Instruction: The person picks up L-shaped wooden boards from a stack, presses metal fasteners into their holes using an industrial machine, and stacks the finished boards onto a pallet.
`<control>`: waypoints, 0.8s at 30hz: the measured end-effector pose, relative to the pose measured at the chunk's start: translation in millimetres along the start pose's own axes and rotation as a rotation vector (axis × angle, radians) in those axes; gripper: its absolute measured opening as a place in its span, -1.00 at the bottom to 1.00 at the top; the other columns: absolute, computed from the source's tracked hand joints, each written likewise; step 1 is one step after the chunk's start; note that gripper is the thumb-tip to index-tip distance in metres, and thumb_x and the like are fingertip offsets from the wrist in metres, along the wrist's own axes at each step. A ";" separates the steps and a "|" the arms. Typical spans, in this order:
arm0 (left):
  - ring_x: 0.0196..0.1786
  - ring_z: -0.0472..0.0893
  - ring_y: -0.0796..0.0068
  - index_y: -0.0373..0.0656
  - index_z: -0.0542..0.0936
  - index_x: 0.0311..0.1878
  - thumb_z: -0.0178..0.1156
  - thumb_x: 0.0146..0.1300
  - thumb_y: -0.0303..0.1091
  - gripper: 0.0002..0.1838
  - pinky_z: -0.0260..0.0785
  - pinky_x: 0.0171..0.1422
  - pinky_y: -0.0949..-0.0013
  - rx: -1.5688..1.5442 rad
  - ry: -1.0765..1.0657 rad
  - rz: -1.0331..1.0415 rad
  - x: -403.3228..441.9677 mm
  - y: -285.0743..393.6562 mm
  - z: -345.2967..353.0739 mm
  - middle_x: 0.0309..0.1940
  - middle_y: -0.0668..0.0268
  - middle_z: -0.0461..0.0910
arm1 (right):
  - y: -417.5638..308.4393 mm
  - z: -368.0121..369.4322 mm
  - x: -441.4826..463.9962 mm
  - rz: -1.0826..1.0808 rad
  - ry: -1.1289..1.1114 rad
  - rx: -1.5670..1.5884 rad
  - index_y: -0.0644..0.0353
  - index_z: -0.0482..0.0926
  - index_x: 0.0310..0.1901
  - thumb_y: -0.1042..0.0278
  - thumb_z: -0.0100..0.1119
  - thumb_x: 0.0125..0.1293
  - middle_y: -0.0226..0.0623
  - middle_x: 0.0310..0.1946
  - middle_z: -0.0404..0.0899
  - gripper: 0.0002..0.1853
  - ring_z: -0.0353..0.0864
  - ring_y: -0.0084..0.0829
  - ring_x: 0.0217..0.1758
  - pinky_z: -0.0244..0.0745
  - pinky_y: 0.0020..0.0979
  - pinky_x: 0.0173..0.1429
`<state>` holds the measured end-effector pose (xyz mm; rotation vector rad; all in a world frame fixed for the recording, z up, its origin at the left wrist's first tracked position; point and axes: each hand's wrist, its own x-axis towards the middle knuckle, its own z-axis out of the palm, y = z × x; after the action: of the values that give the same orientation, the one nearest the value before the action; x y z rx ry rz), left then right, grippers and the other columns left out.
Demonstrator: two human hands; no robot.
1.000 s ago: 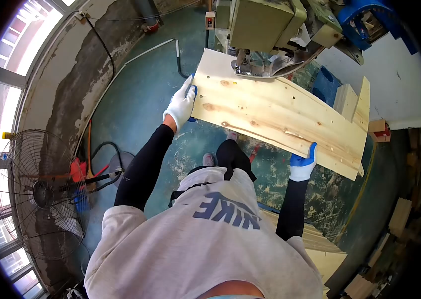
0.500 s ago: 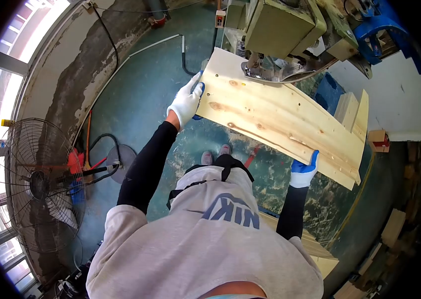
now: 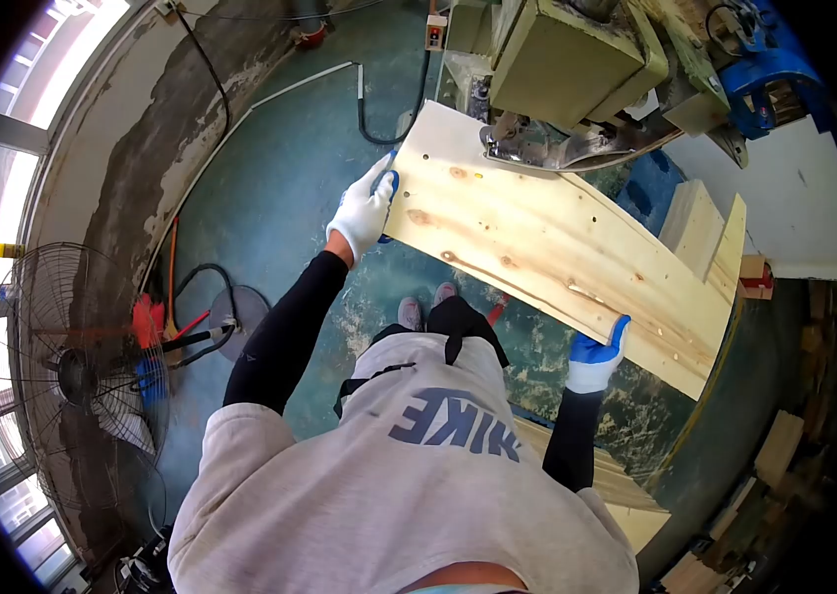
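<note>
A wide, pale wooden board point(image 3: 498, 223) with dark knots and a slot-like gap near its front edge is held in front of me at waist height. My left hand point(image 3: 364, 208), in a white glove with a blue palm, is closed around the board's left end. My right hand point(image 3: 597, 358), gloved the same way, grips the near edge toward the right, thumb on top and fingers hidden underneath. The far edge of the board lies under the metal guard point(image 3: 562, 148) of a green machine point(image 3: 577, 64).
More wood pieces point(image 3: 686, 220) stand behind the board's right part, beside a blue bin point(image 3: 651, 183). A caged fan point(image 3: 72, 371) is at the left by the windows. Stacked boards point(image 3: 631, 515) sit behind me at the right. A small cardboard box point(image 3: 757, 277) lies further right.
The board's right end has swung slightly toward me, and its left end has shifted a little left. Both hands have moved slightly left with it, still holding on.
</note>
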<state>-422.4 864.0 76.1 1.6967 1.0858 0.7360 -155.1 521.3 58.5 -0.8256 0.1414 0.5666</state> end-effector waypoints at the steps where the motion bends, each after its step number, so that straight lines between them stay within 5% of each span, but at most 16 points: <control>1: -0.33 0.54 0.57 -0.08 0.47 0.44 0.01 0.58 -0.22 -0.56 0.47 -0.21 0.39 0.010 0.035 0.072 -1.5 1.1 -0.4 -0.29 0.27 0.63 | 0.1 -1.3 2.1 -0.007 -0.004 -0.003 0.18 0.46 0.32 0.13 0.11 0.57 -0.28 0.26 0.56 -0.57 0.55 -0.39 0.31 0.55 -0.26 0.37; 2: -0.36 0.54 0.58 -0.16 0.51 0.38 0.03 0.56 -0.25 -0.58 0.46 -0.24 0.39 -0.069 0.014 -0.084 -9.6 0.8 -3.6 -0.33 0.24 0.65 | 0.7 -3.4 3.2 -0.030 -0.006 -0.026 0.18 0.45 0.33 0.13 0.12 0.56 -0.28 0.28 0.55 -0.56 0.54 -0.39 0.31 0.53 -0.26 0.39; 5: -0.40 0.53 0.59 -0.23 0.52 0.34 0.05 0.54 -0.28 -0.59 0.44 -0.29 0.39 -0.005 0.014 -0.097 -19.0 11.7 -7.7 -0.37 0.22 0.65 | 2.4 -5.0 5.3 -0.018 0.012 -0.029 0.19 0.43 0.35 0.12 0.10 0.57 -0.26 0.30 0.53 -0.54 0.53 -0.37 0.33 0.52 -0.25 0.40; 11: -0.26 0.59 0.52 -0.29 0.55 0.29 0.08 0.50 -0.35 -0.61 0.47 -0.05 0.40 -0.014 0.045 -0.064 -16.9 -1.5 -3.6 -0.31 0.16 0.69 | 11.1 -23.3 10.2 -0.235 -0.052 -0.470 0.21 0.38 0.39 0.11 0.08 0.58 -0.20 0.33 0.49 -0.50 0.51 -0.31 0.36 0.48 -0.21 0.44; 14: -0.25 0.58 0.52 -0.29 0.55 0.29 0.08 0.49 -0.36 -0.61 0.47 -0.04 0.40 -0.033 0.060 -0.077 -15.5 -1.6 -0.2 -0.30 0.17 0.69 | 5.7 -1.2 8.3 -0.137 -0.023 -0.167 0.22 0.37 0.40 0.12 0.07 0.58 -0.20 0.34 0.48 -0.50 0.50 -0.31 0.37 0.46 -0.19 0.46; 19: -0.19 0.58 0.54 -0.33 0.54 0.30 0.08 0.51 -0.33 -0.60 0.48 0.02 0.41 -0.104 0.018 -0.199 -21.0 21.2 -7.8 -0.19 0.15 0.72 | 2.4 6.9 -1.6 -0.095 -0.043 -0.131 0.21 0.38 0.39 0.12 0.07 0.58 -0.22 0.34 0.48 -0.51 0.49 -0.32 0.37 0.46 -0.20 0.45; 24: -0.06 0.62 0.54 -0.36 0.53 0.30 0.09 0.51 -0.33 -0.60 0.47 0.12 0.40 -0.062 0.149 -0.028 -27.2 19.8 -0.2 -0.10 0.07 0.74 | -2.6 2.4 7.4 -0.055 -0.025 -0.059 0.20 0.44 0.35 0.13 0.11 0.56 -0.25 0.29 0.53 -0.54 0.54 -0.36 0.33 0.50 -0.24 0.40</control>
<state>-427.5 836.5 94.8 1.5907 1.1749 0.8807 -147.7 524.8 59.4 -0.8772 0.0788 0.5313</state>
